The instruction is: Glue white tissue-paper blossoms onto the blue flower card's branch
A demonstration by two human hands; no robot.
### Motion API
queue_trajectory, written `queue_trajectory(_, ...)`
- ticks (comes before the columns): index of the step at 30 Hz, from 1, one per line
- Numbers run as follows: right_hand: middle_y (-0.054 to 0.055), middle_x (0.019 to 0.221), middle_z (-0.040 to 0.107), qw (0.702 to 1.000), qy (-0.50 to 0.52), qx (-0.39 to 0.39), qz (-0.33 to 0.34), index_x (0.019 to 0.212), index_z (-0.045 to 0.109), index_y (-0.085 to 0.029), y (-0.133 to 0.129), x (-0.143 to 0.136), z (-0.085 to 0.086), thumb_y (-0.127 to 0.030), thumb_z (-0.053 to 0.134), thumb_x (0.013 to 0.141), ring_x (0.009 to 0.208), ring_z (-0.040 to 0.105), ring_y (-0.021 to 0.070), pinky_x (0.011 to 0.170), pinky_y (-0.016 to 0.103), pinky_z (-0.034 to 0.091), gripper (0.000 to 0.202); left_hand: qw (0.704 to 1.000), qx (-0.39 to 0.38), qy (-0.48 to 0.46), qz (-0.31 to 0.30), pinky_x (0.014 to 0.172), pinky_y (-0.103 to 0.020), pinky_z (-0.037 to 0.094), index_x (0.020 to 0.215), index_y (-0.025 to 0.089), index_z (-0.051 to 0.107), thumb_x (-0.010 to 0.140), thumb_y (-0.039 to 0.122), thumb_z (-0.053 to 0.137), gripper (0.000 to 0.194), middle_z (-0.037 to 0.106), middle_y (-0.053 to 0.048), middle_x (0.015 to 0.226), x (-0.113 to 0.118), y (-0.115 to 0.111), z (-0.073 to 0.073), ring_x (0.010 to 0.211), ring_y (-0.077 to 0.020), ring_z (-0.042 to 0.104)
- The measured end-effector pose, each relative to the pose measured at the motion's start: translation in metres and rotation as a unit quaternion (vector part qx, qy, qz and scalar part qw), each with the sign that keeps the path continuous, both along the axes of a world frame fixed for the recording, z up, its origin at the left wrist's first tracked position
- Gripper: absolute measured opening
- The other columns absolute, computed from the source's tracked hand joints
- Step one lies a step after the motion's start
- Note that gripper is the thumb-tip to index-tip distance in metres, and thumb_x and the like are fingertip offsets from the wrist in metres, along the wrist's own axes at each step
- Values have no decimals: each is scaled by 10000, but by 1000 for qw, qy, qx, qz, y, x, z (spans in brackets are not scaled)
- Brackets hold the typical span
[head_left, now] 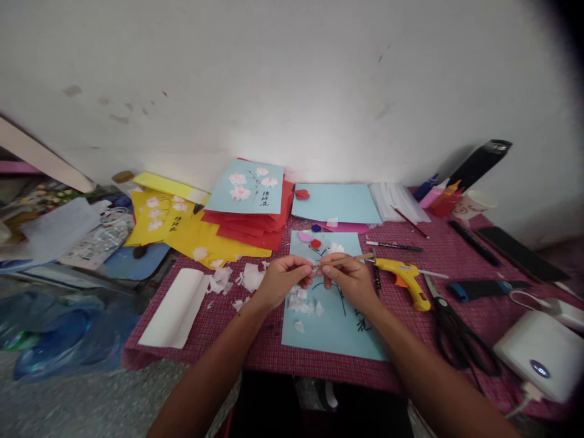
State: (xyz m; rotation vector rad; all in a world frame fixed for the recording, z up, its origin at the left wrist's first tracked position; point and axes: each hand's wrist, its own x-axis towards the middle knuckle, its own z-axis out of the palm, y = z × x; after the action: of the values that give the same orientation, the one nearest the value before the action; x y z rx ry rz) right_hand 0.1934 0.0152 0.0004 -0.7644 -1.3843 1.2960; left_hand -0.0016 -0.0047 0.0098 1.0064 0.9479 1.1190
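Note:
Both hands meet above a light blue sheet (319,331) that bears dark painted branches, writing and white paper petals (301,303). My right hand (349,278) has its fingers wrapped round a thin brown stick (347,260), which points right toward the yellow glue gun (404,277). My left hand (287,277) pinches at the stick's left end; whatever small piece lies between its fingertips is too small to make out. Just beyond the fingers are a white paper flower (336,248) and small red (315,244), pink (304,236) and dark blue (316,228) pieces.
Torn white paper (250,277) and a folded white sheet (176,309) lie left. Behind stands a card stack (249,188) beside yellow cards (155,219). Black scissors (458,334), a pen (395,246), a white device (541,353) and paint bottles (440,194) are right.

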Motion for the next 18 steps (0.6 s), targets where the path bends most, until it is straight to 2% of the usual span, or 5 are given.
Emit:
queue_trajectory(3,40,920,763,1000,-18,-6,-18,864,764,-207,-1,-2,0,-378,774,867,504,651,118,529,292,541,171,1000,7,4,-2,611,-247,542,934,142,743,799,379,808,281,741,-39,786,-4,1,0,673,-130,673)
queue_trajectory(6,25,785,766,999,-16,-33,-18,894,732,-207,-3,-5,3,-408,787,852,495,650,135,505,276,530,213,1000,3,7,-1,606,-245,539,940,143,746,800,392,806,292,744,-44,786,-5,1,0,670,-129,675)
queue_trajectory(9,24,735,756,999,-27,-37,-21,825,710,-200,-4,-6,7,-431,777,860,486,631,129,489,260,511,242,1000,0,15,-7,600,-252,537,935,145,741,795,417,806,313,753,-54,809,-6,-1,1,667,-134,675)
queue_trajectory(18,19,701,738,999,-21,-34,1,773,689,-197,-3,-7,5,-432,771,871,489,609,123,491,252,481,267,993,51,105,-5,608,-254,532,848,145,733,812,399,765,258,742,-46,794,-7,-10,15,656,-128,652)
